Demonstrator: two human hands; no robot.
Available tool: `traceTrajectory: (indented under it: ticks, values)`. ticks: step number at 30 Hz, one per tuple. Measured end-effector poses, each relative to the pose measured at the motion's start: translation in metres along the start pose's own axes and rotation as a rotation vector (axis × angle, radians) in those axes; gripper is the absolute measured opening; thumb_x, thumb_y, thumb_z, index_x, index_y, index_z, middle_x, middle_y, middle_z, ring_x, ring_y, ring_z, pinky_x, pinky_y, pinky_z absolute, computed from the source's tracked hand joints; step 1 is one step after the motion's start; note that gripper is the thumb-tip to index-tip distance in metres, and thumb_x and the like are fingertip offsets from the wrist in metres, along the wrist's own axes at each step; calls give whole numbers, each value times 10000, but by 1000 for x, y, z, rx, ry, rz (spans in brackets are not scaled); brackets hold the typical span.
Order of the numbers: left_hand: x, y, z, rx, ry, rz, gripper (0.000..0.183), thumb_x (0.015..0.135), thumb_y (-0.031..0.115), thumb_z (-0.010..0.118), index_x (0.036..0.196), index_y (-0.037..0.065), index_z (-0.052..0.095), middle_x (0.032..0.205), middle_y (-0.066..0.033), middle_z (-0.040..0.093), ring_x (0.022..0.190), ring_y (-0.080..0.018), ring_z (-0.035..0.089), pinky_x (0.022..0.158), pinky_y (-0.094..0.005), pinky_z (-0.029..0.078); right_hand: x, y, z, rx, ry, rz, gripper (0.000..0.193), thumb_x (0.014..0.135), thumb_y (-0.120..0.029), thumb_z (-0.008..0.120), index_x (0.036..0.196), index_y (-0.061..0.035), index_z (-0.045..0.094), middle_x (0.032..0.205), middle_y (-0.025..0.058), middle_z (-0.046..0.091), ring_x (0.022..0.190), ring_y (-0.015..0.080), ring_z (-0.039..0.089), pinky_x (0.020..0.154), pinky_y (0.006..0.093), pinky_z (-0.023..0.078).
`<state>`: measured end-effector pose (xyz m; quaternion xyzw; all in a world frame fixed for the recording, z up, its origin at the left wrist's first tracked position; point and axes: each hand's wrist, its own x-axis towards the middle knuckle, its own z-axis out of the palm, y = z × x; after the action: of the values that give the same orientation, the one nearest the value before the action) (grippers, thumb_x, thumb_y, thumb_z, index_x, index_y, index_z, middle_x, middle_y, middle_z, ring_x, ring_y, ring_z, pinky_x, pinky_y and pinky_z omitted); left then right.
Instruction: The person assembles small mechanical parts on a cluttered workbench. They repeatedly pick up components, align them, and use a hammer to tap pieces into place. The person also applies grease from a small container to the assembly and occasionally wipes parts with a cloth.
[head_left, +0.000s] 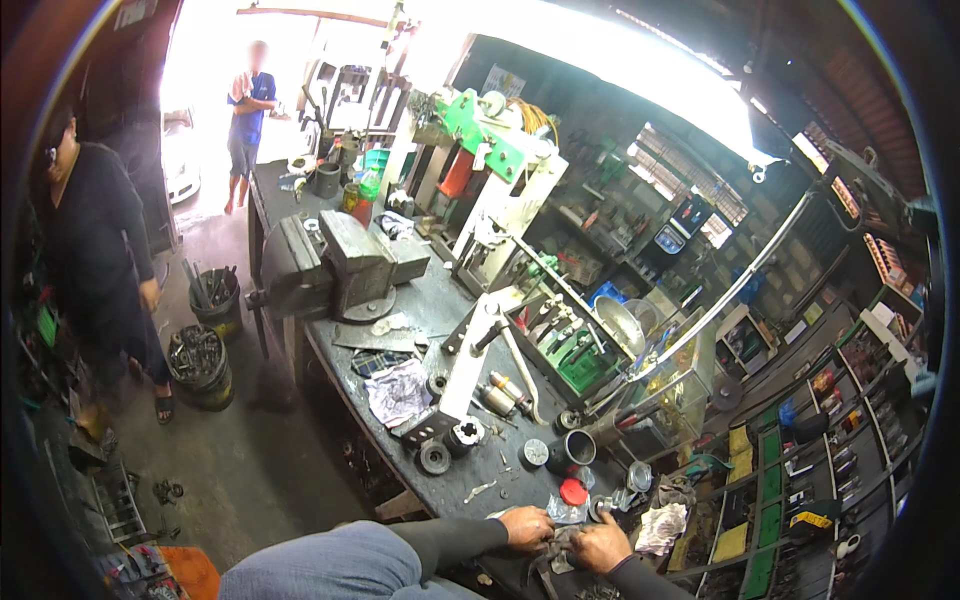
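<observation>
Material (562,543), dark grey and cloth-like, lies at the near end of the workbench (445,492), in the narrow gap between the two hands. Left hand (527,527): positioned at the left side of the material, fingers bent, fingertips directed toward it; whether they grip it cannot be told. Right hand (600,545): positioned at the right side, fingers curled and close together at the material's edge, with one finger raised toward a small metal part (600,505); a firm hold cannot be confirmed. Just beyond the hands lies a clear plastic bag (567,512), with a red lid (573,491) at its far edge. Farther out stand a dark open cylinder (573,452) and, to its left, a round silver-topped container (535,453). A crumpled pale cloth (662,527) lies to the right of the right hand. Ring-shaped metal parts (435,457) rest near the bench's left edge. A large bench vise (365,265) occupies the far section, well apart from both hands.
</observation>
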<state>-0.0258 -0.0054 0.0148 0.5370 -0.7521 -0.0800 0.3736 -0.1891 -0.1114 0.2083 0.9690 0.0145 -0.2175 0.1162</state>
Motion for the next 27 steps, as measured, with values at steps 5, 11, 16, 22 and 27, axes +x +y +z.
traceTrajectory:
  ticks: [5,11,16,22,27]
  values:
    - [2,2,8,-14,49,19,278,922,333,753,997,72,814,1038,-132,777,1044,-357,726,933,-486,596,18,10,52,508,-68,520,466,1026,-451,671,961,-17,826,1027,317,763,1043,479,748,936,561,583]
    - [-2,2,0,-1,51,-8,272,935,325,747,1014,74,817,1044,-132,777,1052,-357,719,941,-486,592,7,-2,-5,-55,489,-165,347,1016,-416,693,1168,-125,804,980,207,801,915,354,797,1083,569,513]
    - [4,8,5,-7,42,35,270,926,318,746,1011,73,817,1054,-142,777,1060,-365,714,937,-490,589,2,-9,40,117,-113,243,516,1017,-467,700,1381,-102,682,1238,242,761,1000,410,777,1080,618,510]
    - [-13,-2,7,-56,131,-1,216,886,288,758,947,83,789,961,-141,746,1012,-382,712,903,-516,584,-39,-47,-187,1373,-135,-327,678,1023,-68,790,1635,-19,504,1375,235,737,1236,348,744,1059,434,568]
    - [-8,9,-4,11,27,-12,234,888,295,764,944,69,783,1011,-140,761,1034,-376,712,943,-496,583,-28,-34,-179,1184,-113,-470,557,1011,-86,802,1535,-26,624,1350,207,750,1172,325,760,959,439,603]
